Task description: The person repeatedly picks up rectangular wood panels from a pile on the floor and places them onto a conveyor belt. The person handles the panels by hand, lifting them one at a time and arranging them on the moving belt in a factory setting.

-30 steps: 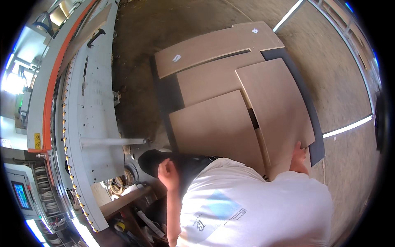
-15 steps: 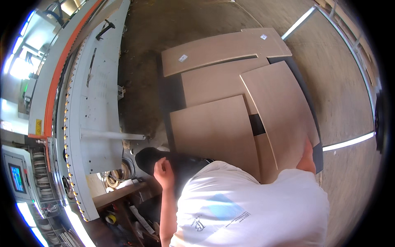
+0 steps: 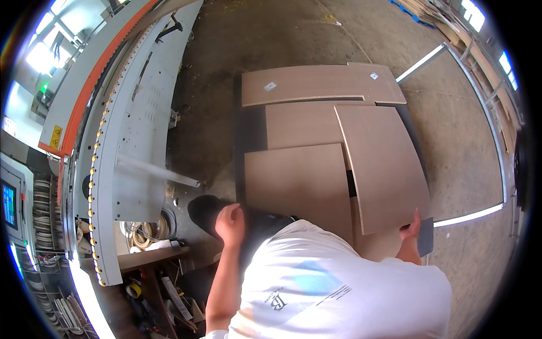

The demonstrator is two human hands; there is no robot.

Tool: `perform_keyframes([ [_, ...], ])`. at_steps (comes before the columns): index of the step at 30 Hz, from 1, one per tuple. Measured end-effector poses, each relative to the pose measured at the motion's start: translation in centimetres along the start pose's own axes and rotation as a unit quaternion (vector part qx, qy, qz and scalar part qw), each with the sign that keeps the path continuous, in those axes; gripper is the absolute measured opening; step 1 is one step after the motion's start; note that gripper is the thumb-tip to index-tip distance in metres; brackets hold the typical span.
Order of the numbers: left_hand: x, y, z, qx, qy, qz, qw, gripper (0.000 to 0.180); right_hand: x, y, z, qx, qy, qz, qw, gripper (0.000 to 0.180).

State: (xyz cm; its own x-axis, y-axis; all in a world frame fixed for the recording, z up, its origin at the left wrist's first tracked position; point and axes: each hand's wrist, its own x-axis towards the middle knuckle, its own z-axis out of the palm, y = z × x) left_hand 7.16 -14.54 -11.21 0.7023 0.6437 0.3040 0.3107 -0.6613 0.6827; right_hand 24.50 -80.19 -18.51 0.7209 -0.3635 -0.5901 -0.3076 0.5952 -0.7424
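My right hand (image 3: 412,227) grips the near right corner of a brown wooden panel (image 3: 384,164), its fingers at the panel's edge. This panel lies lengthwise on the right of a stack, partly over other boards. My left hand (image 3: 230,224) is held with curled fingers above my dark-trousered knee, and no object shows in it. Left of the gripped panel lies a squarish brown panel (image 3: 296,175). Behind them are another brown panel (image 3: 302,124) and a long panel (image 3: 316,82) bearing a small white label (image 3: 270,86). Dark sheet material (image 3: 239,130) shows beneath the stack.
A long grey and orange machine (image 3: 141,113) with a row of yellow rollers runs along the left, a white bar (image 3: 161,170) jutting from it. Coiled hose (image 3: 148,231) and a wooden shelf (image 3: 149,259) sit below. A pale metal frame (image 3: 468,214) stands on the right.
My view has tilted up and shifted. My right hand has moved to the panel's near corner, with that panel turned slightly. My left hand stays curled near the knee.
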Motion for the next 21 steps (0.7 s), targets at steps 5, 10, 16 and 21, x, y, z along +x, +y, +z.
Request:
perform_keyframes([
  [5, 2.0, 1.6, 0.4, -0.058, -0.146, -0.052, 0.986, 0.02, -1.0, 4.1, 0.5, 0.056, -0.079, 0.017, 0.995, 0.033],
  [10, 2.6, 2.8, 4.1, -0.241, -0.347, -0.092, 0.902, 0.033, -8.2, 7.9, 6.0, 0.121, -0.134, -0.017, 0.983, 0.028],
  [16, 1.2, 12.4, 1.9, -0.283, -0.532, -0.153, 0.783, 0.091, -14.0, 8.7, 9.7, 0.115, -0.228, 0.058, 0.965, 0.032],
  [21, 0.7, 11.9, 1.0, -0.55, -0.498, -0.19, 0.643, 0.069, -16.4, 8.7, 17.0, 0.098, -0.306, 0.094, 0.942, 0.04],
])
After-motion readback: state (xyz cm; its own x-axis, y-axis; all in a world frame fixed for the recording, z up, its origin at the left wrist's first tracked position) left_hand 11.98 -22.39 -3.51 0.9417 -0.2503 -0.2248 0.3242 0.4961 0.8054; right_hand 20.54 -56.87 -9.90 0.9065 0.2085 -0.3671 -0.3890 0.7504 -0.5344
